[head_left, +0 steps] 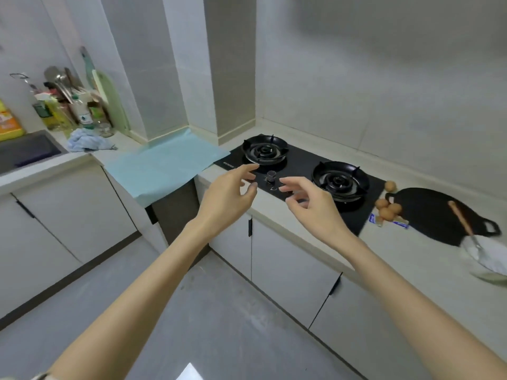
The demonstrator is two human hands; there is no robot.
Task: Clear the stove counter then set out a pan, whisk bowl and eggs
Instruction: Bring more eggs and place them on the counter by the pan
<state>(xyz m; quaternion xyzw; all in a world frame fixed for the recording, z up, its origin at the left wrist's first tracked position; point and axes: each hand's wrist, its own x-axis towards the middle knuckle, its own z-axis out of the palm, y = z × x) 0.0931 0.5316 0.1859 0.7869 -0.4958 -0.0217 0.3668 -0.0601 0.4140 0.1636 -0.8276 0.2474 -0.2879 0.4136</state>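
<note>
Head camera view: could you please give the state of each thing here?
Left hand, open, empty.
Right hand, open, empty.
Left burner, unlit, bare.
Right burner, unlit, bare.
Pan, flat on counter.
Eggs, whole, beside pan.
Whisk, resting in bowl.
Cabinet doors, shut.

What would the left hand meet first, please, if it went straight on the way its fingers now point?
Probably the left burner, just beyond the index fingertip of the left hand; its height above the hob is unclear.

A flat black pan (428, 212) lies on the counter (411, 256), brown eggs (387, 209) just left, whisk bowl (491, 261) at its near edge.
</note>
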